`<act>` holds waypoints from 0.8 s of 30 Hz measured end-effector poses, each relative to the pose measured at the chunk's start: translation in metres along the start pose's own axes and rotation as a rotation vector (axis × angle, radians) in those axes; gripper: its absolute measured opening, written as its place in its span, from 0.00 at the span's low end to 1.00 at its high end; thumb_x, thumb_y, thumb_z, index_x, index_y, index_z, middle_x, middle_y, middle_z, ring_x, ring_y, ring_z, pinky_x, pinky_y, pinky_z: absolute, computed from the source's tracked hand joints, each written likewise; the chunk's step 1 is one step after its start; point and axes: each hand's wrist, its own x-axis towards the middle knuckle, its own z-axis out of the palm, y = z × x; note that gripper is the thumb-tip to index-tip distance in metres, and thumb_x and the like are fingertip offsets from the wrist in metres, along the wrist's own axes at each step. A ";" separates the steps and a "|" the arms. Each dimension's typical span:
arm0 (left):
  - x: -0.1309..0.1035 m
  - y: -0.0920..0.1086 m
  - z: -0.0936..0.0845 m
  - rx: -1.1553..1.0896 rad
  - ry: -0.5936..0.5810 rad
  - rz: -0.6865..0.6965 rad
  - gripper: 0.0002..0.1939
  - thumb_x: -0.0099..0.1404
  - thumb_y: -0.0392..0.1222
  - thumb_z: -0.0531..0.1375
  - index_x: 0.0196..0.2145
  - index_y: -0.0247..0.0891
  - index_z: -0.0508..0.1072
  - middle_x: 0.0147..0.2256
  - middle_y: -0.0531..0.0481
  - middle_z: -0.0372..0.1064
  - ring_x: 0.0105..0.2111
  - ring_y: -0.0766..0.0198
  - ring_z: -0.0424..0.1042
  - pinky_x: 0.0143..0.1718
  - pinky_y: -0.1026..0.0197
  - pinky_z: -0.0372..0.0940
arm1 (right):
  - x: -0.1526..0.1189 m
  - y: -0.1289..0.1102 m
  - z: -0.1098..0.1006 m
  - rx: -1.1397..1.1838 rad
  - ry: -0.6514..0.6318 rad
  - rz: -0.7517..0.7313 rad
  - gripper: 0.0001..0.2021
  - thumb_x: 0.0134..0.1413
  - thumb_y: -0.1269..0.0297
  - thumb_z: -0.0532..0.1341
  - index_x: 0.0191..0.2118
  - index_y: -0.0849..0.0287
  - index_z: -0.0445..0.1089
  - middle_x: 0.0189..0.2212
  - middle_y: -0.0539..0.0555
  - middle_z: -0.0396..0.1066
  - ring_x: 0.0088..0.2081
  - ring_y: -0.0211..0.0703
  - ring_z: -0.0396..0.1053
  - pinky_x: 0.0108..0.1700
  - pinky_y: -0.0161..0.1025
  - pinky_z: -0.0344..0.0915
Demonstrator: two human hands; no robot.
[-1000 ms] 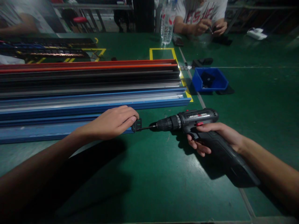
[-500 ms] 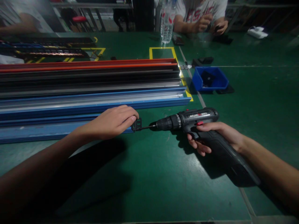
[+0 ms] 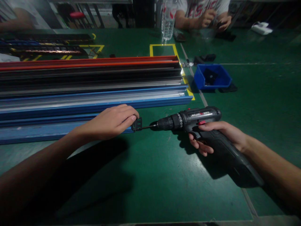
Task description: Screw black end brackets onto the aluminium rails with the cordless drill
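My right hand point(image 3: 211, 135) is wrapped round the grip of a black power drill point(image 3: 199, 117), which points left. Its long thin bit reaches a black end plate point(image 3: 138, 124) at the right end of the nearest blue rail point(image 3: 58, 127). Over that rail end lies my left hand point(image 3: 117, 121), its fingers closed round the rail and pressed on the plate's edge. Whether the bit tip sits in a screw is too small to tell.
More rails, blue point(image 3: 164, 101), black and orange point(image 3: 117, 62), lie behind. A blue bin point(image 3: 211, 83) holding dark parts stands at the right. Farther back are water bottles point(image 3: 168, 25), a white power strip point(image 3: 261, 28) and a person's hands point(image 3: 215, 22).
The view has shifted slightly, with the background a little higher in the picture. Both hands, the drill and the end plate keep nearly the same arrangement.
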 end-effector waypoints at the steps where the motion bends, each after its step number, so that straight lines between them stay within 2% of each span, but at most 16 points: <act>1: 0.000 0.000 0.000 0.001 0.002 -0.005 0.26 0.81 0.53 0.43 0.52 0.38 0.78 0.51 0.43 0.77 0.52 0.51 0.74 0.55 0.50 0.66 | 0.000 0.000 0.000 0.000 -0.003 0.003 0.17 0.70 0.59 0.62 0.49 0.70 0.78 0.40 0.61 0.81 0.30 0.38 0.78 0.42 0.37 0.78; 6: 0.001 0.001 0.000 0.001 0.000 -0.034 0.26 0.79 0.54 0.44 0.51 0.40 0.78 0.51 0.43 0.78 0.51 0.50 0.75 0.56 0.49 0.67 | -0.001 -0.001 0.003 -0.016 0.012 0.005 0.16 0.70 0.59 0.62 0.48 0.69 0.78 0.40 0.60 0.81 0.30 0.37 0.77 0.42 0.37 0.78; 14: 0.001 0.000 0.001 -0.011 -0.003 -0.059 0.27 0.79 0.55 0.44 0.52 0.40 0.78 0.51 0.43 0.78 0.52 0.48 0.74 0.57 0.47 0.66 | 0.000 -0.002 0.006 0.026 0.021 -0.008 0.16 0.69 0.61 0.64 0.48 0.74 0.78 0.39 0.65 0.81 0.29 0.39 0.79 0.41 0.38 0.78; 24: 0.002 0.001 0.000 -0.009 -0.013 -0.078 0.26 0.78 0.55 0.44 0.51 0.40 0.77 0.51 0.44 0.78 0.52 0.49 0.74 0.57 0.47 0.67 | -0.001 -0.003 0.007 0.030 0.030 0.004 0.16 0.69 0.61 0.63 0.48 0.74 0.78 0.39 0.64 0.80 0.30 0.39 0.78 0.41 0.38 0.77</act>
